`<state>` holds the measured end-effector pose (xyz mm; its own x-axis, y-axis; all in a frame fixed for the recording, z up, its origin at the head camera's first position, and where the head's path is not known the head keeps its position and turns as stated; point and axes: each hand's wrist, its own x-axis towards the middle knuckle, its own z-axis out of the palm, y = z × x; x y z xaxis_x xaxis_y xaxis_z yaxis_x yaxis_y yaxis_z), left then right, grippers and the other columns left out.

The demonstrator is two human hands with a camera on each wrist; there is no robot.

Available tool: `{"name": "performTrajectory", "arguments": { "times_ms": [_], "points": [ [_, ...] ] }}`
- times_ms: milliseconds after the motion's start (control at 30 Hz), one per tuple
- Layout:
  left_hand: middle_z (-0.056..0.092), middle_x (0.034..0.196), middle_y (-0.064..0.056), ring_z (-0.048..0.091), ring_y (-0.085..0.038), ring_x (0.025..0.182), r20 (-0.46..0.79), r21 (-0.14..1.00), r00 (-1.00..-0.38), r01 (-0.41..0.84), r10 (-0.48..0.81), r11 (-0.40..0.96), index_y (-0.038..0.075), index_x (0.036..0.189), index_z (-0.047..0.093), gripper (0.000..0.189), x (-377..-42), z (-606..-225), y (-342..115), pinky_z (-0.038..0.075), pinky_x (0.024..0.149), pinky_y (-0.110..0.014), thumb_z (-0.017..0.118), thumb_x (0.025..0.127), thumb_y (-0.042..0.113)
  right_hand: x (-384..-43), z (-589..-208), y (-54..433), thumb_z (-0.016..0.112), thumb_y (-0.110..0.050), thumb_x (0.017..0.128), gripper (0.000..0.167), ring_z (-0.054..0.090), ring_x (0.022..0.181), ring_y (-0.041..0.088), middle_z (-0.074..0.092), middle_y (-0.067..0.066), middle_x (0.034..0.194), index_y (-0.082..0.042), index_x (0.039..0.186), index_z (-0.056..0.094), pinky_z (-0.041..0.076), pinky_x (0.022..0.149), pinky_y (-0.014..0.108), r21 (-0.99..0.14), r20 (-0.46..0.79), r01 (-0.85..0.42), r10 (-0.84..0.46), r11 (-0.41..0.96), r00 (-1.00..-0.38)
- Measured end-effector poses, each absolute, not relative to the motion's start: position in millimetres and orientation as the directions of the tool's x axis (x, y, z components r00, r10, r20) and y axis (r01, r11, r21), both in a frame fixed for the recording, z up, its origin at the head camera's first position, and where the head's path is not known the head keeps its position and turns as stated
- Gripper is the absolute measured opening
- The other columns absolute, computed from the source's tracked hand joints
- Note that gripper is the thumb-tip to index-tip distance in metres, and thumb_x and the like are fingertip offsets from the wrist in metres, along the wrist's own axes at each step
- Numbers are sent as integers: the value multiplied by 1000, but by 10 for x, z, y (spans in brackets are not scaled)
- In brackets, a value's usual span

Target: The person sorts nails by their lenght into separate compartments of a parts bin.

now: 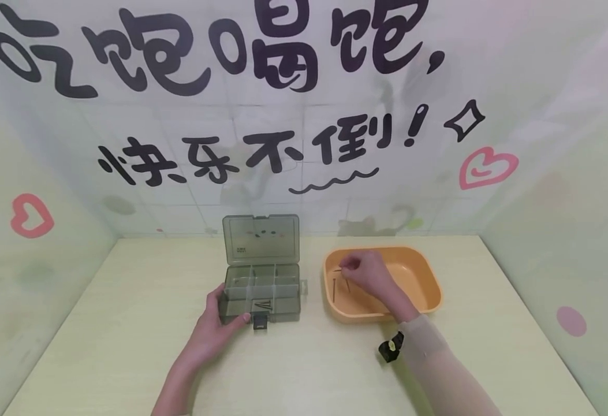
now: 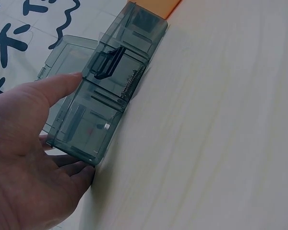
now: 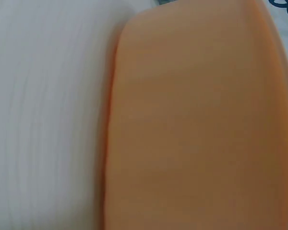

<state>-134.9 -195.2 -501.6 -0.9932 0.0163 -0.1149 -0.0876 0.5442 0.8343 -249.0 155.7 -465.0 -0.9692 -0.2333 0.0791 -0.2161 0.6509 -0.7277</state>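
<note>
A translucent grey-green compartment box point(image 1: 233, 303) stands on the table with its lid point(image 1: 262, 240) raised. My left hand point(image 1: 212, 335) grips its left end, thumb at the front edge by the dark latch point(image 1: 260, 322). Several screws point(image 1: 263, 304) lie in the box's front middle compartment; their threads show through the wall in the left wrist view. Over the left part of an orange tray point(image 1: 423, 283), my right hand point(image 1: 368, 274) pinches a thin dark screw point(image 1: 337, 270) at its fingertips. Another screw point(image 1: 334, 290) lies in the tray below. The tray's outer wall point(image 3: 192, 120) fills most of the right wrist view.
The pale table point(image 1: 304, 370) meets a white back wall point(image 1: 262, 202) with black lettering, close behind the box and tray. Side walls stand at left and right. A small clear catch point(image 1: 304, 287) juts from the box's right side, toward the tray.
</note>
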Motion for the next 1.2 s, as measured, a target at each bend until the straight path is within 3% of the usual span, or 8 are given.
{"name": "performTrajectory", "arguments": {
  "times_ms": [500, 700, 900, 1200],
  "points": [
    [24, 158, -40, 25, -55, 145, -112, 831, -994, -84, 18, 550, 0, 161, 6, 100, -1351, -5018, -1942, 25, 116, -65, 72, 97, 40, -2410, -4312, 1368, 71, 0, 83, 9, 64, 68, 14, 73, 2, 77, -2, 88, 79, 54, 64, 26, -742, 320, -396, -234, 541, -918],
    [25, 157, -40, 25, -55, 145, -117, 830, -993, -89, 17, 551, -1, 160, 6, 100, -1348, -5004, -1931, 25, 116, -65, 72, 97, 40, -2371, -4245, 1152, 71, 3, 83, 9, 63, 68, 14, 73, 3, 77, -2, 87, 79, 55, 63, 26, -779, 314, -390, -232, 491, -921],
    [27, 156, -41, 26, -55, 145, -105, 833, -994, -80, 15, 547, -1, 160, 7, 99, -1340, -5015, -1946, 25, 116, -65, 72, 97, 38, -2339, -4273, 879, 72, 0, 85, 10, 64, 71, 12, 74, 2, 80, -3, 90, 80, 55, 67, 25, -763, 294, -419, -313, 492, -903],
    [29, 156, -39, 29, -53, 144, -93, 843, -996, -71, 15, 533, 0, 160, 9, 97, -1332, -5002, -1956, 25, 116, -64, 73, 97, 36, -2267, -4426, 631, 73, 1, 88, 13, 63, 78, 12, 72, 4, 88, 0, 100, 76, 56, 68, 22, -782, 157, -360, -398, 509, -904]
  ]
}}
